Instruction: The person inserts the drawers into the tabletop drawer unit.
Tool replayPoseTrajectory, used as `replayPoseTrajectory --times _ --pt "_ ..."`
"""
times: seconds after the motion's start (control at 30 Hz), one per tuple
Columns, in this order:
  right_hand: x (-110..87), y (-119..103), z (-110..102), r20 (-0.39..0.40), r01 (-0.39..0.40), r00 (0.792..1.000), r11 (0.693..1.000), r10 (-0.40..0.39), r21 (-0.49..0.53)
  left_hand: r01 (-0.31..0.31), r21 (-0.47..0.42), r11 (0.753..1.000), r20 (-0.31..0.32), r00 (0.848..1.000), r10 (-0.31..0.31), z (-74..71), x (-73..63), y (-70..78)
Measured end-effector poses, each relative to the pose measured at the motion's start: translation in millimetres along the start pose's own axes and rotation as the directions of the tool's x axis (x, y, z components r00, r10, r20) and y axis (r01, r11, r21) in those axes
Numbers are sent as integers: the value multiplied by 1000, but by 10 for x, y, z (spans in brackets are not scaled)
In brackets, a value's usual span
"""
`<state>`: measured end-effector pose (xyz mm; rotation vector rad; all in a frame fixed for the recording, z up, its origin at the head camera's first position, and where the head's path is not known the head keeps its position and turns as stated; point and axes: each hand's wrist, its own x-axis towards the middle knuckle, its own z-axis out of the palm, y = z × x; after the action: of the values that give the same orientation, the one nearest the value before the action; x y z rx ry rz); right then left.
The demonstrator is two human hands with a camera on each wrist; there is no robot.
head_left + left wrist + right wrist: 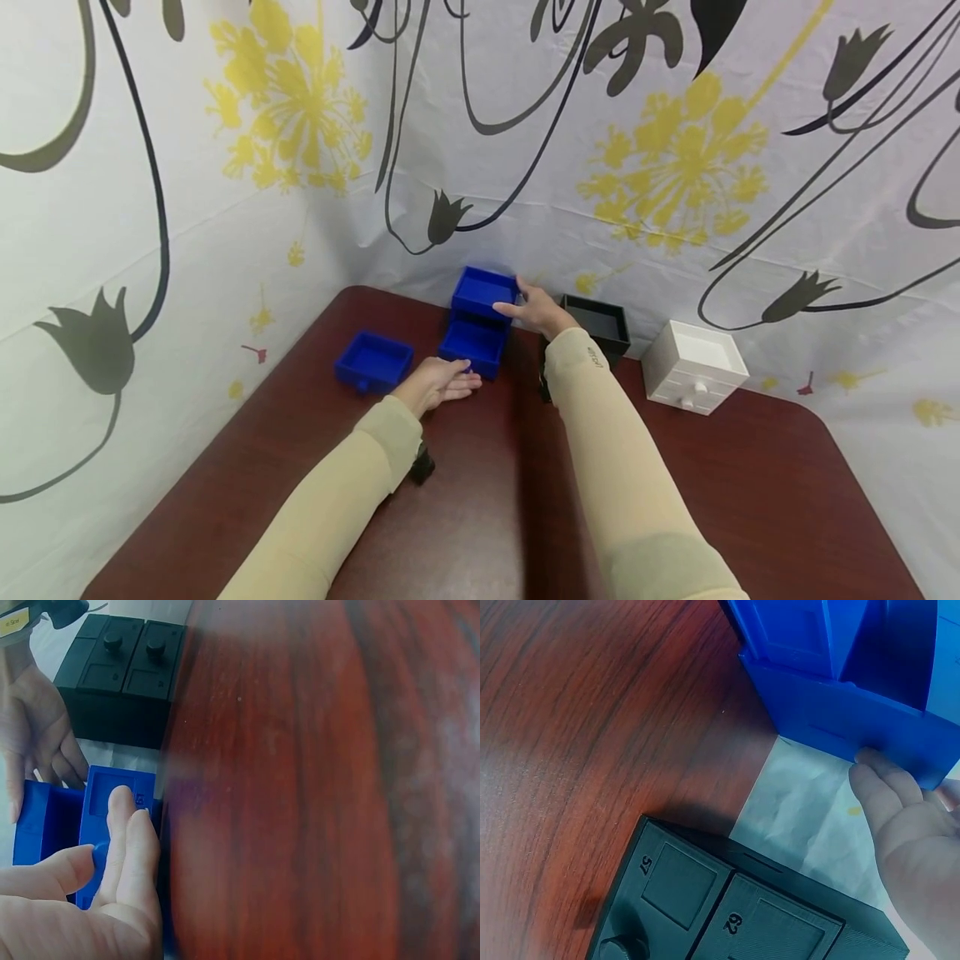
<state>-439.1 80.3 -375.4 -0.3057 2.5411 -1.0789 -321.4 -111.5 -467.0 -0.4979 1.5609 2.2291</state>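
A blue cabinet [483, 287] stands at the back of the table, with a blue drawer [474, 340] pulled partway out of its front. My left hand [442, 383] is at that drawer's front. In the left wrist view, thumb and index finger pinch its blue knob [100, 857], the other fingers stretched along the drawer face. My right hand [542, 312] rests against the cabinet's right side; in the right wrist view its fingers [885, 787] lie nearly straight on the blue wall. A second blue drawer [373, 362] sits apart on the table, left of the cabinet.
A black cabinet [600, 321] stands right of the blue one, partly behind my right arm; its fronts carry knobs. Further right is a white cabinet [693, 367] with small knobs. Patterned cloth [525, 167] hangs behind the dark red wooden table [465, 500].
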Motion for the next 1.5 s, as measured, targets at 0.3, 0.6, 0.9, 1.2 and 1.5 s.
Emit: replayPoseTrajectory --times 0.3,0.6,0.9,1.2,1.5 --pt "13 16 3 8 9 1000 1000 -9 7 5 -7 1000 14 1000 -5 9 21 9" --pt "15 16 17 9 12 1000 1000 -12 20 8 -15 1000 9 1000 -8 16 60 33" --pt "13 29 26 0 44 999 999 -44 12 17 -17 1000 18 1000 -16 20 40 62" --pt "22 29 26 5 39 999 999 -40 33 22 -20 1000 20 1000 -22 3 106 67" --pt "1 27 24 9 39 999 999 -39 34 18 -19 1000 20 1000 -18 12 139 46"
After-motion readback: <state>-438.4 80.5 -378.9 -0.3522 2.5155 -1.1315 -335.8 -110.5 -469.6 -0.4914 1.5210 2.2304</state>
